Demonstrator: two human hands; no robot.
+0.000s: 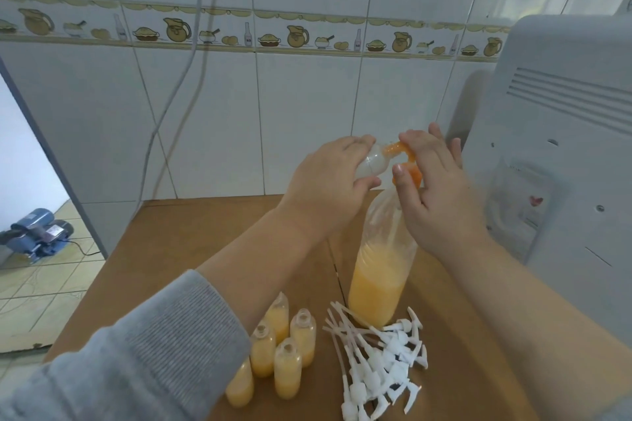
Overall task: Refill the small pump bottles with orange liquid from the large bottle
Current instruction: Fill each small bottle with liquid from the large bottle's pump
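Five filled small bottles [277, 349], one large bottle [376, 287], one held small bottle [135, 164], a heap of pump tops [379, 362].

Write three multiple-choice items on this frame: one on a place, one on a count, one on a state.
1. Where do the pump heads lie?
A. right of the filled bottles
B. on the floor
C. inside the large bottle

2. How many filled bottles stand on the table?
A. two
B. five
C. nine

3. What does the left hand hold?
A. nothing
B. a pump head
C. a small bottle at the orange pump of the large bottle

Key: 1 A, white pile beside them; 2 B, five stand uncapped; 3 C, fingers curl round it while the right hand works the pump.
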